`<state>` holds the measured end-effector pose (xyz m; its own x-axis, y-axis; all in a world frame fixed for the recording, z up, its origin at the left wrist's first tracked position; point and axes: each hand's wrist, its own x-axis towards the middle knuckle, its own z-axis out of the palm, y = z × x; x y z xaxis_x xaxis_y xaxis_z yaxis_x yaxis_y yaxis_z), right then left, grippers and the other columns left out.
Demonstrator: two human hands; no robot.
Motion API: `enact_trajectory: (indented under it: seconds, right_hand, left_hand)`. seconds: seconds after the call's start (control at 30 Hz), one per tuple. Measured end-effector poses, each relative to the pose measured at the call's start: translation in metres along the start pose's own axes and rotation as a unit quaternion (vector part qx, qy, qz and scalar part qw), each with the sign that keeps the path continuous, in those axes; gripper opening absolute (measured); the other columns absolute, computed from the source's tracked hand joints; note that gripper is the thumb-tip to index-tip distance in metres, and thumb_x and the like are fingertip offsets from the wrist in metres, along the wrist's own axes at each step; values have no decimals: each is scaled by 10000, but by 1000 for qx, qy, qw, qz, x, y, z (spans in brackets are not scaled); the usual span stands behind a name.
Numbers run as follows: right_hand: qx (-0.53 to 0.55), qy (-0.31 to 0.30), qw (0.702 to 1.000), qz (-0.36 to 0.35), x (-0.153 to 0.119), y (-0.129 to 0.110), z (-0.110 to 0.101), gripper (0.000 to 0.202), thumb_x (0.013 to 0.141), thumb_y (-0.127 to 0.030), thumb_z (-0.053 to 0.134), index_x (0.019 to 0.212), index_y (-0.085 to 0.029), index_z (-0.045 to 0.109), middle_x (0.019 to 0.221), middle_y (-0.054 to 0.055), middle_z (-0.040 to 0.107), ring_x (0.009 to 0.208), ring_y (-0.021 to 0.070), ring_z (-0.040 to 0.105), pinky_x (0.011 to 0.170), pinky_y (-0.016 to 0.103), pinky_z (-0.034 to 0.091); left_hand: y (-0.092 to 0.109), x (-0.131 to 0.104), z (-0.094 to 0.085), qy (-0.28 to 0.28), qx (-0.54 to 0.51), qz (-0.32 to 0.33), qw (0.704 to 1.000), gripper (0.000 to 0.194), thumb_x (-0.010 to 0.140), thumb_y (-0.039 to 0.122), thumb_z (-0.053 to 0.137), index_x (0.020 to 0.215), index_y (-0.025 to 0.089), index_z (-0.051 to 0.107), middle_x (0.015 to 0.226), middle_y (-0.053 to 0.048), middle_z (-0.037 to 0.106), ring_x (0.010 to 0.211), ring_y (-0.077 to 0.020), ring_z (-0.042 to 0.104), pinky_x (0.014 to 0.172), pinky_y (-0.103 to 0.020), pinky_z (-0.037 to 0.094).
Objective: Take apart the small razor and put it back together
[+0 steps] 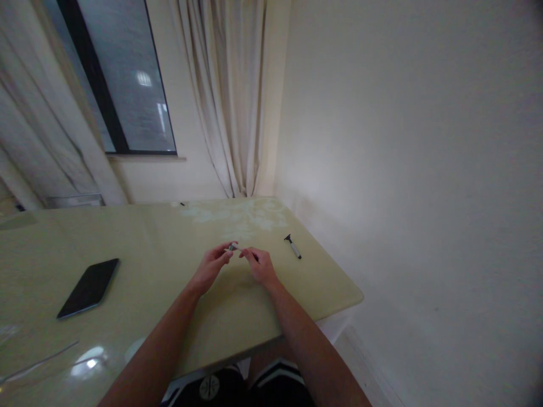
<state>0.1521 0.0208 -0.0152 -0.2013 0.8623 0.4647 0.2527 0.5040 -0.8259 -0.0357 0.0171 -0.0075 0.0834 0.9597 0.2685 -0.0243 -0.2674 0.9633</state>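
Above the table, my two hands meet over its near right part. My left hand pinches a small grey and dark piece between thumb and fingertips; its exact kind is too small to make out. In my right hand is a thin, light-coloured stick, its tip at the small piece. The fingers hide most of the stick. A razor with a grey handle and dark head lies on the table to the right of my right hand, apart from it.
A black tablet lies flat at left. Near the front left a thin cable runs along the tabletop. A small dark object sits at the far edge. A wall borders the right side; a curtain hangs behind.
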Motion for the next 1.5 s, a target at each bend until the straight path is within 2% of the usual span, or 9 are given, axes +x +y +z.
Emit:
enact_trajectory:
  seconds: [0.33,0.43,0.57,0.67,0.8,1.13,1.23,1.33,1.5]
  right_hand:
    - [0,21,1000,14,-2,-1,3,608,972,-671,481,849,-171,803,592,-18,510,557,126,430,563,248,297]
    - [-23,55,998,27,-2,0,4,607,969,-675,490,848,-170,803,607,-13,542,570,126,452,574,246,312]
    - [-4,18,999,28,-1,0,5,636,967,-693,475,849,-165,809,601,-12,537,580,129,466,581,240,333]
    - [-29,46,998,41,-1,0,4,631,965,-696,480,848,-172,812,616,-4,567,590,132,484,590,244,334]
    - [-16,18,999,23,-2,-2,3,646,972,-701,458,866,-173,816,624,1,577,592,135,492,587,241,332]
    - [-55,51,996,39,-2,-1,5,614,973,-689,477,904,-186,822,680,16,648,625,141,539,606,244,341]
    - [-28,23,999,27,-2,-1,5,657,964,-716,457,894,-175,823,644,12,618,603,139,517,587,243,334]
    - [-38,55,997,39,-2,-1,4,665,958,-726,455,873,-177,820,631,11,604,596,141,500,585,246,330]
    - [-31,31,998,43,-2,0,4,660,961,-720,455,887,-176,823,613,3,580,582,137,474,569,249,315]
  left_hand:
    - [1,0,1,-5,3,3,1000,551,768,542,791,1200,201,769,944,-62,720,737,-156,507,708,-283,431]
    - [1,0,1,1,6,-2,1000,552,738,559,806,1145,187,785,925,-63,720,721,-153,498,691,-281,427]
    - [-1,-1,0,-4,15,3,1000,549,777,551,782,1195,196,768,961,-71,723,745,-159,512,703,-282,430]
    - [-2,0,-1,-12,20,4,1000,530,763,554,796,1151,193,785,937,-68,721,741,-163,509,702,-286,434]
    - [0,0,-1,-12,16,9,1000,546,774,542,795,1201,202,768,911,-56,709,739,-160,507,705,-280,428]
    - [-1,0,1,6,-4,-13,1000,618,714,590,830,1178,184,778,933,-68,714,725,-149,512,704,-282,431]
    - [-2,1,-1,2,-14,-9,1000,611,744,581,815,1217,199,766,923,-60,716,731,-150,519,718,-282,436]
    - [-3,1,-1,2,-12,-5,1000,559,749,562,819,1174,201,781,965,-66,726,747,-154,523,716,-279,434]
    - [-2,0,3,-1,-14,-7,1000,575,754,566,811,1191,194,769,933,-58,714,736,-153,506,704,-273,421]
